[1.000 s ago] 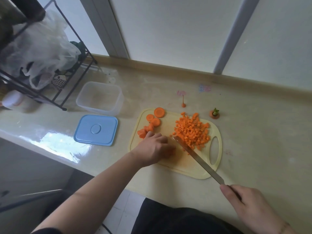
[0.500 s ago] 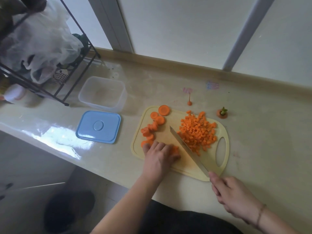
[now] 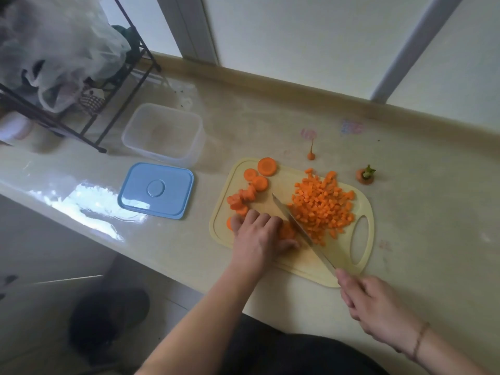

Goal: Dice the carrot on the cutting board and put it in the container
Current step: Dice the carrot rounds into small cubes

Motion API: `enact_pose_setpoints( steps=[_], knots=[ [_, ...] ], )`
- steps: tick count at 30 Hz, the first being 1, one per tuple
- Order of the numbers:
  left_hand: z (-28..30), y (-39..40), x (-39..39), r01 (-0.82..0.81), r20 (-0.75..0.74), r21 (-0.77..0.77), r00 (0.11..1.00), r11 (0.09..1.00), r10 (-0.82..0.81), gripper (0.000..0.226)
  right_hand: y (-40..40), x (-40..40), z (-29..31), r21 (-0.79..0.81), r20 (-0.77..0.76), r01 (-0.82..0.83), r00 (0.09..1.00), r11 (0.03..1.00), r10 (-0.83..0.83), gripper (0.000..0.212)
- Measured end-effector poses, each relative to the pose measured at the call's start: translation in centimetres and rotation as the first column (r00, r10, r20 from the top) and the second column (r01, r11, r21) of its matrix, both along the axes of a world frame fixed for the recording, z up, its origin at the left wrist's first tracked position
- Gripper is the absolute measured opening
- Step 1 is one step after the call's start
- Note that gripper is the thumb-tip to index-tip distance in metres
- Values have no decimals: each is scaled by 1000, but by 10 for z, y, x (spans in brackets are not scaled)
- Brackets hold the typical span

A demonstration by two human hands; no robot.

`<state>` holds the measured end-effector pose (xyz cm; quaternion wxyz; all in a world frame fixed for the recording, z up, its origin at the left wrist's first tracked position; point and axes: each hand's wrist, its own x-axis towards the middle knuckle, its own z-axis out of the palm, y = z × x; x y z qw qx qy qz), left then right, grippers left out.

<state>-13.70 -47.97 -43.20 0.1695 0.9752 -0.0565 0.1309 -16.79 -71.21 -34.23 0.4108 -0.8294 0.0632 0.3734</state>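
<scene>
A pale yellow cutting board (image 3: 341, 263) lies on the counter. A heap of diced carrot (image 3: 323, 205) covers its right half. Round carrot slices (image 3: 258, 182) lie at its top left. My left hand (image 3: 259, 235) holds down a few slices (image 3: 287, 230) with curled fingers near the board's front left. My right hand (image 3: 378, 307) grips the handle of a knife (image 3: 297, 226). The blade lies across the board, between my left fingers and the diced heap. The clear plastic container (image 3: 163, 133) stands left of the board, with nothing visible in it.
The container's blue lid (image 3: 157, 190) lies flat in front of it. A carrot top (image 3: 365, 175) and a thin carrot tip (image 3: 311, 155) sit on the counter behind the board. A black wire rack with plastic bags (image 3: 54, 50) stands at far left.
My right hand has drawn in towards the board and the knife blade has moved left, up to my left fingers. My left hand has shifted slightly toward me, over the slices.
</scene>
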Motion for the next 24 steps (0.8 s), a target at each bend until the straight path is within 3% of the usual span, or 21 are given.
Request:
enact_pose_setpoints(
  steps=[3, 6, 8, 13, 20, 24],
  knots=[
    [2, 9, -1, 94, 53, -50, 994, 994, -91, 51, -1, 0, 1, 8, -12, -6, 1000, 1000, 6, 59],
    [-2, 16, -3, 365, 102, -98, 929, 926, -355, 19, -1, 1, 2, -1, 3, -28, 1000, 1000, 28, 59],
    [-7, 15, -1, 455, 65, -97, 890, 885, -451, 16, 0, 1, 4, -18, 43, -59, 997, 998, 60, 60],
    [-8, 11, 2, 442, 44, -149, 897, 885, -440, 14, -2, -5, 7, -33, 84, -70, 994, 997, 73, 63],
    [-7, 3, -6, 370, 70, -192, 929, 909, -364, 16, -9, -14, -1, -102, 100, -102, 989, 990, 112, 88],
    [-5, -1, -9, 344, 80, -208, 939, 916, -334, 18, 8, -1, -9, -104, 148, -108, 981, 989, 122, 83]
  ],
)
